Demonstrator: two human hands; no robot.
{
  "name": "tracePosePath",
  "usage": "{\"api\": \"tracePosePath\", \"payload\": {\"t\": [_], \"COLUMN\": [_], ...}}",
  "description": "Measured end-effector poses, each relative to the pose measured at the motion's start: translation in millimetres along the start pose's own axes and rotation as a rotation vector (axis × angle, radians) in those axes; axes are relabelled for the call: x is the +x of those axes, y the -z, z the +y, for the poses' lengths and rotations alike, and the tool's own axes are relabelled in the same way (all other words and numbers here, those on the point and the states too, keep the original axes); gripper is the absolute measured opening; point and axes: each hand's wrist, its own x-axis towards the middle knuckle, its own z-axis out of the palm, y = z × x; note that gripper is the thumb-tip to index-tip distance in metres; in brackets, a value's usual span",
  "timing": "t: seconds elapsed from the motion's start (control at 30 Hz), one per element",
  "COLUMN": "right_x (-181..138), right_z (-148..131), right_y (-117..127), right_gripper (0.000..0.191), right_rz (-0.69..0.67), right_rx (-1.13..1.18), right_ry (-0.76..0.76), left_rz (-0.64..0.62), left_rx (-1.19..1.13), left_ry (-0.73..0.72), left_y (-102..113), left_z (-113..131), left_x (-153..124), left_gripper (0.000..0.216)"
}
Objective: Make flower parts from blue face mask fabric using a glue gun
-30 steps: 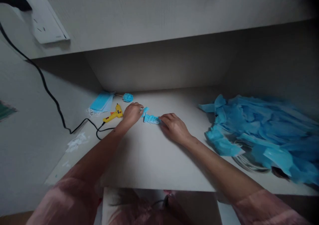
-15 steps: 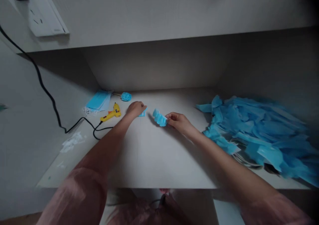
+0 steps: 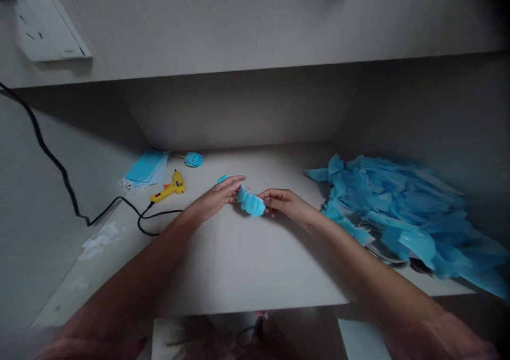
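Note:
A small ruffled strip of light blue fabric [image 3: 252,204] hangs just above the work surface, between my two hands. My right hand [image 3: 287,205] pinches its right end between thumb and fingers. At the strip's left end, my left hand [image 3: 216,197] has its fingertips against the fabric, index finger stretched along the top. Part of another small blue piece [image 3: 222,178] shows behind my left hand, mostly covered by it.
On the left lie a yellow glue gun [image 3: 170,187] with a black cord, a stack of blue face masks [image 3: 145,166] and a blue fabric flower [image 3: 194,160] on a stick. A large heap of blue fabric pieces [image 3: 402,200] fills the right side. A shelf board [image 3: 255,25] overhangs.
My left hand has left the small blue piece on the surface and come to the ruffled strip's left end. My right hand still holds the strip. The camera view has shifted slightly.

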Motion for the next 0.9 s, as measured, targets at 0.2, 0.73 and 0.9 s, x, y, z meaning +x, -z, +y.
{"api": "tracePosePath", "payload": {"t": [0.2, 0.73, 0.9], "right_x": [-6.7, -34.8, -35.2], "right_z": [2.6, 29.8, 32.5], "right_y": [-1.2, -54.5, -59.0], "right_gripper": [0.035, 0.093, 0.092], "right_rz": [0.157, 0.208, 0.212], "right_rx": [-0.754, -1.303, -1.313], "right_ry": [0.354, 0.437, 0.461], "left_rz": [0.462, 0.118, 0.113], "left_rx": [0.387, 1.266, 1.387], "left_ry": [-0.122, -0.339, -0.278], "left_y": [13.1, -40.4, -39.1], "left_z": [-16.9, -34.2, -32.7], "left_x": [-8.1, -50.1, -47.5], "left_gripper": [0.038, 0.038, 0.033]}}
